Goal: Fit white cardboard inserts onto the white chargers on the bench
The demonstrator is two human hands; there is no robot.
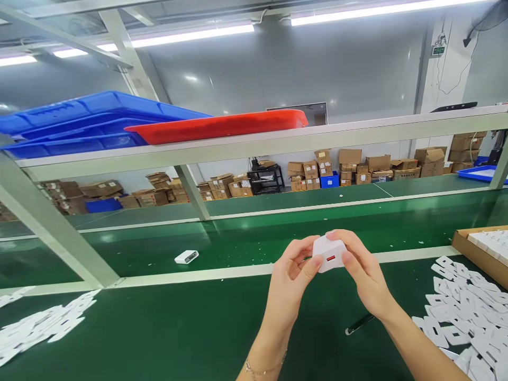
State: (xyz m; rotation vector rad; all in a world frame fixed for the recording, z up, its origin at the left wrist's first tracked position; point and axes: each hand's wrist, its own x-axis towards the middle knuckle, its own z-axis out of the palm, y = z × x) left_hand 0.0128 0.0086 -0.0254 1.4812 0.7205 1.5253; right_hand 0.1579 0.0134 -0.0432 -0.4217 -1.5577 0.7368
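Observation:
Between my two hands is a small white charger (329, 252) with a red-lined USB port facing me, raised above the green table. My left hand (296, 267) grips its left side, thumb on the lower front edge. On its right side are the closed fingers and thumb of my right hand (363, 270). A dark pen (359, 324) lies on the table, partly behind my right forearm. Farther off to the left, another white charger piece (186, 257) rests on the green conveyor surface, with a dark opening in its end.
Flat white plastic plates are piled at right (470, 307) and at left (43, 323). A cardboard tray (478, 255) of white pieces stands at the right edge. Overhead, a shelf rail (341, 138) carries blue trays (99, 114) and a red tray (222, 127).

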